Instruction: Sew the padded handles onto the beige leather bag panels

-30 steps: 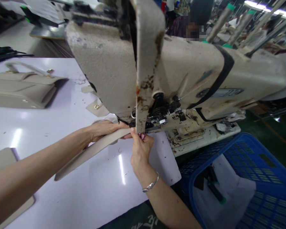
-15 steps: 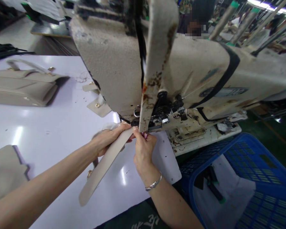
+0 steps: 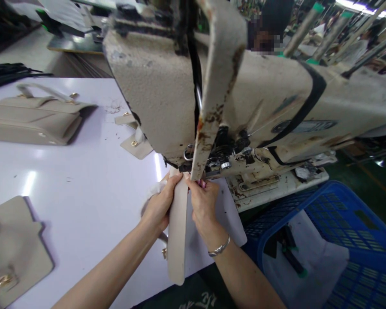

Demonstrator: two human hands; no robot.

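The beige panel (image 3: 177,231) is held edge-on to the needle area, its length running from the centre of the frame down to the lower middle. It is pinched by the left hand (image 3: 159,208), thumb on top and fingers beneath. The right hand (image 3: 205,199) is curled at the panel's right edge, thumb tip forward; whether anything is gripped there cannot be told. The edge is best guided lightly and evenly, with fingertips kept clear of the needle, which is hidden below the sewing machine (image 3: 154,94). The gold fitting (image 3: 164,253) at the panel's left should probably be prevented from catching on the worktop (image 3: 99,206), so that the feed is not skewed.
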